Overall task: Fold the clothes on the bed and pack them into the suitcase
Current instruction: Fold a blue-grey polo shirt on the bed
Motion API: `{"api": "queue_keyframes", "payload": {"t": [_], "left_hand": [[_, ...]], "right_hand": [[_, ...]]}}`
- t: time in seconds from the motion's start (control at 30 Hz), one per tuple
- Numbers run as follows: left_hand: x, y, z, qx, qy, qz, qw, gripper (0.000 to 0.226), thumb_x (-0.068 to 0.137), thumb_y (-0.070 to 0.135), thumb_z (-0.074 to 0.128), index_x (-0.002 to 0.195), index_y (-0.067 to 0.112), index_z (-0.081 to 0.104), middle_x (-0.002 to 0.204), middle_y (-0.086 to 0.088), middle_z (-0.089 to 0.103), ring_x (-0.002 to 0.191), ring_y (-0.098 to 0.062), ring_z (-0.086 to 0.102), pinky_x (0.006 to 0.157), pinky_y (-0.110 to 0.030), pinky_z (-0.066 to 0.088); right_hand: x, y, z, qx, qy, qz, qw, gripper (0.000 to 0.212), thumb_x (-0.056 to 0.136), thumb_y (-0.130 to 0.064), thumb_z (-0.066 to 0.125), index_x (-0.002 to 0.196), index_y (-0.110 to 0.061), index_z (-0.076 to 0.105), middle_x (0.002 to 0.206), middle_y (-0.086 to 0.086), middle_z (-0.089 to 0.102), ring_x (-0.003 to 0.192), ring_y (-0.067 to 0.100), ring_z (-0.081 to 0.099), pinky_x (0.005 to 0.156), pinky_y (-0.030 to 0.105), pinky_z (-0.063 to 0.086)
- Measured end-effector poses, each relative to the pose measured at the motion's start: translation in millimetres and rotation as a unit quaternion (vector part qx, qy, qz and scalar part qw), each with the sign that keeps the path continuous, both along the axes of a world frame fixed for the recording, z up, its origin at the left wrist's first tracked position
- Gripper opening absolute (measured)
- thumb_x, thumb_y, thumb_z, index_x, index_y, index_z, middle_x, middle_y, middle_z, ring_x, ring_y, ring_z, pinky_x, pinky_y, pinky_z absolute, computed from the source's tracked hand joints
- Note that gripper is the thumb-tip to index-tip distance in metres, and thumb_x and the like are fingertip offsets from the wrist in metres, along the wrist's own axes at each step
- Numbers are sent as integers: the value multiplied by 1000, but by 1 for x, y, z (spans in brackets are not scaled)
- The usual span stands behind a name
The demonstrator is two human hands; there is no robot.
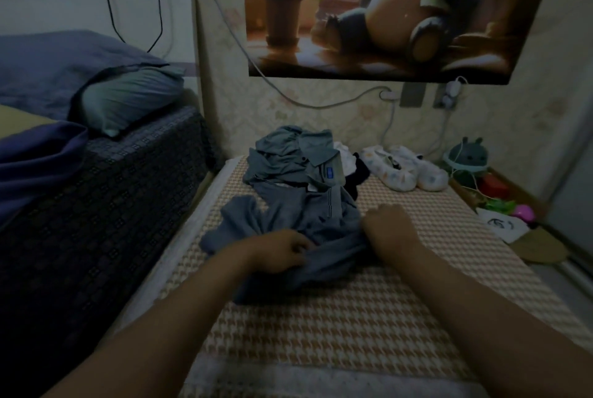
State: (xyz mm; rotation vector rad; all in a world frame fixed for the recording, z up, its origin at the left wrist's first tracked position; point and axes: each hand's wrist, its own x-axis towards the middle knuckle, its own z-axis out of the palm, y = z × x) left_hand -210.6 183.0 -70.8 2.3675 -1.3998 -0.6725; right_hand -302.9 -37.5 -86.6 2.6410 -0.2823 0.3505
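Shirt (308, 221), grey-blue with a buttoned placket, lies crumpled on the middle of the low bed (353, 317), right in front of me on its houndstooth mat. My left hand (282, 251) comes in from the lower left with the forearm stretched across the mat. Its fingers are curled and its grip is closed on a bunched fold at the shirt's near edge. My right hand (390, 226) reaches in from the lower right, knuckles up and wrist slightly bent. It sits at the shirt's right edge with the fingers tucked under. I cannot tell whether that grip has cloth in it or only rests against it.

Just behind, touching the first, a second shirt (288, 157) of the same colour lies heaped, its collar and a blue label showing. White and black garments (348, 163) are beside it to the right, and next to them stands a pair of white patterned slippers (404, 170).

To my left rises a taller bed (96, 205) with a dark patterned cover and a pillow (128, 99). A cartoon poster (385, 12) hangs on the wall ahead.
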Motion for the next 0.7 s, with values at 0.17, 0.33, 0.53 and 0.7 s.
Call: {"api": "queue_keyframes", "payload": {"t": [0.17, 0.33, 0.53, 0.7], "left_hand": [[-42, -44, -7, 20, 151, -53, 987, 57, 85, 28, 73, 135, 33, 48, 129, 4, 58, 117, -17, 55, 102, -37, 47], [-7, -25, -37, 206, -174, -40, 962, 87, 67, 52, 80, 140, 34, 36, 143, -3, 32, 131, -31, 33, 107, -47, 37], [11, -6, -49, 74, -149, 12, 986, 25, 97, 27, 53, 116, 13, 62, 121, -8, 63, 108, -26, 59, 89, -30, 45], [-20, -5, -21, 208, -5, -35, 978, 33, 97, 26, 55, 126, 12, 60, 130, -4, 59, 114, -20, 56, 101, -28, 42]], "right_hand": [[-45, -39, -21, -17, 146, -226, 963, 43, 97, -41, 44, 135, -22, 45, 138, 10, 44, 127, 31, 36, 110, 55, 21], [-48, -15, -33, 276, 252, 38, 927, 51, 78, -43, 63, 125, -46, 42, 133, -5, 47, 122, 21, 46, 102, 41, 43], [-54, 13, -32, 333, 283, 44, 898, 50, 84, -32, 64, 132, -33, 52, 135, -3, 46, 122, 19, 43, 106, 41, 41], [-60, 12, -15, 307, 339, -36, 889, 15, 91, -19, 55, 90, -9, 66, 82, 4, 60, 75, 18, 52, 76, 32, 45]]}}
